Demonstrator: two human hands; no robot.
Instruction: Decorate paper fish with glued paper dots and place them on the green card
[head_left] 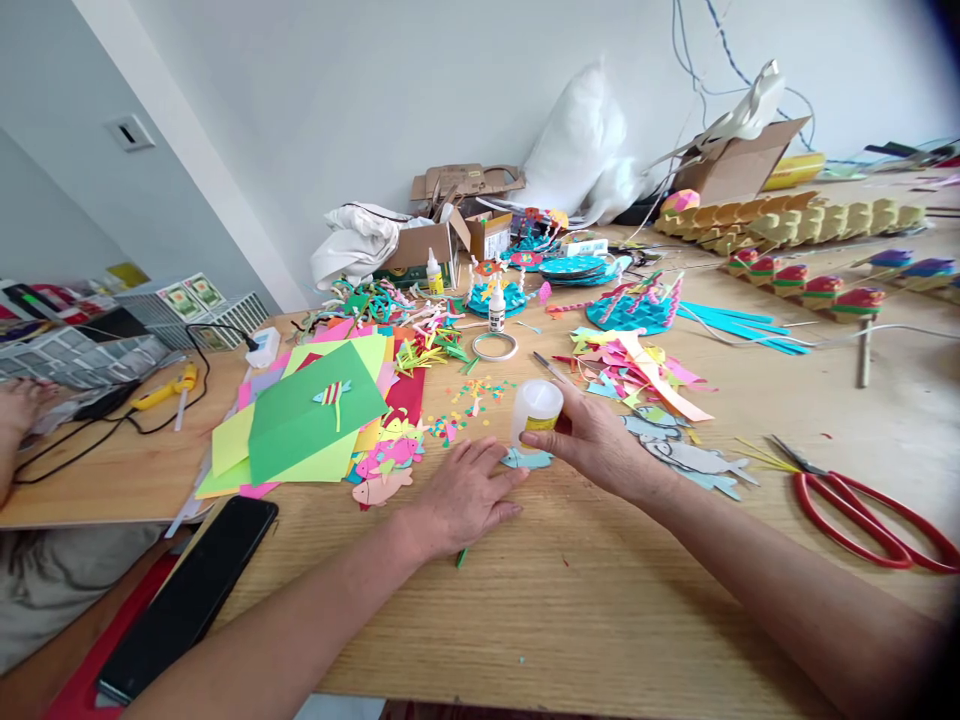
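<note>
Phone (193, 590) | right hand (574, 430) holds bottle (537, 408) | left hand (466, 492) at part-hidden fish (529, 460)

Bright, diffuse light — soft shadows under the hands (469, 490) — with wide-angle bending and dark right-hand corners.

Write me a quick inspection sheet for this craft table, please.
Surface: wooden table, flecked with tiny paper bits.
Things: white bottle with yellow label, close to a blue paper fish; contact unclear.
Clutter: green sheet on a coloured paper stack, paper scraps, red-handled scissors lying open, black phone near the front edge.
Hands: right hand grips the bottle; left hand rests on the table, fingers spread.
Cables: black cord at left, white cable at right.
Surroundings: pale wall, white plastic bag, another person's hand at far left.
</note>
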